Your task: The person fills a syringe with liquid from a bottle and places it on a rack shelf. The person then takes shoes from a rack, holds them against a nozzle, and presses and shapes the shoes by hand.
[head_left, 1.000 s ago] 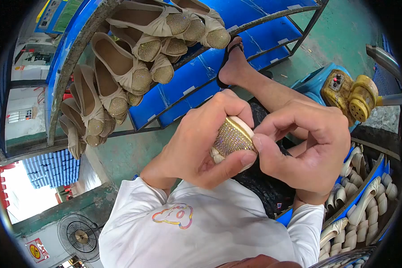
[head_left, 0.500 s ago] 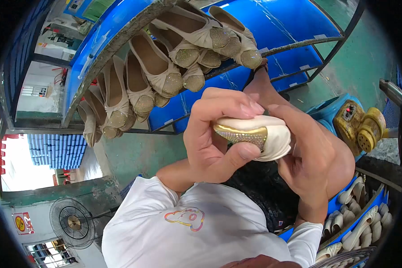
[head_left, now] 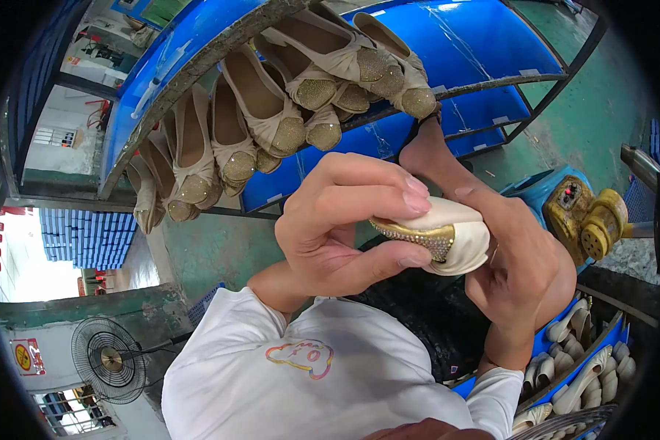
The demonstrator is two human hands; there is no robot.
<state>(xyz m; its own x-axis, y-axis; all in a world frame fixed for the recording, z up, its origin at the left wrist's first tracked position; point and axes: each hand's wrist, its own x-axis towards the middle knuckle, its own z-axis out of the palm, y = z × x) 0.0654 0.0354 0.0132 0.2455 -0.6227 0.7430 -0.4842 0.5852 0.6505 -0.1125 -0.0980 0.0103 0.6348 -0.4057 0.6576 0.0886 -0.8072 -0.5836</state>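
Shoe (head_left: 466,242) was up in both hands, over the person's lap and in front of the white shirt (head_left: 242,381), toe angled to the left. Left hand (head_left: 370,231) had the toe pinched: thumb on the stone-studded toe cap (head_left: 427,238) near its lower edge, fingers over the pale sole side. Right hand (head_left: 517,253) was curled round the other end, gripping by the look of it; fingertips mostly hidden, so exact contact couldn't be told. Pleated cream fabric (head_left: 468,251) sat between the two hands, next to the stones. Handling looked like close toe work. To do it well, the right hand needed to keep the back end steady while the left thumb pressed evenly, flat-padded, no nail dragging across stones. Squeezing too hard could have creased the pleats or loosened stones; tilting the cap toward the eyes would have helped. Similar shoes (head_left: 282,132) sat on the blue rack (head_left: 484,40) ahead, toes outward; more pale shoes (head_left: 583,389) at lower right, near a yellow device (head_left: 601,227).
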